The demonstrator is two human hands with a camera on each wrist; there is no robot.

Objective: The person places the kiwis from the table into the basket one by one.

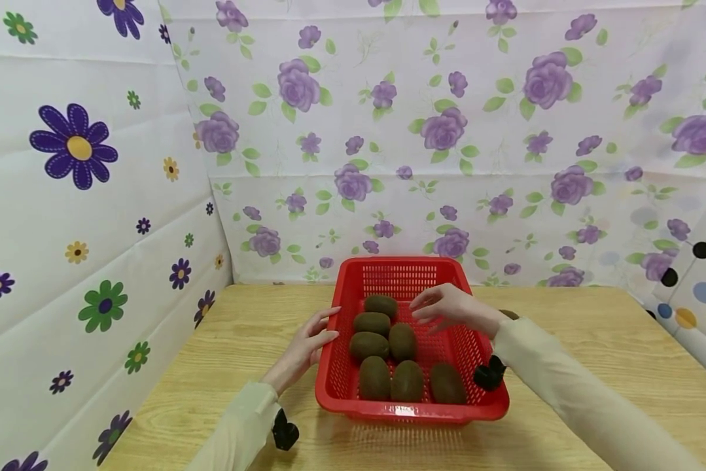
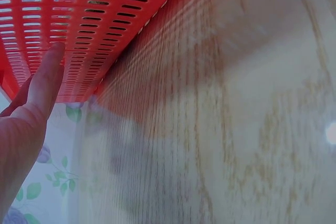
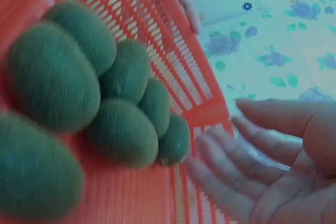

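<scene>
A red plastic basket with slotted walls stands on the table, holding several brown kiwis mostly along its left and near sides. My left hand holds the basket's left rim; in the left wrist view a finger lies against the outer wall below the rim. Above the basket's right part hovers my right hand, fingers spread and bent slightly, nothing in them. In the right wrist view, this hand appears beside the kiwis, its palm visible.
Behind my right wrist, outside the basket, part of another kiwi shows; the arm hides what lies around it. The wooden table extends on both sides. Flower-printed cloth hangs at the back and left. Black wrist mounts sit on both sleeves.
</scene>
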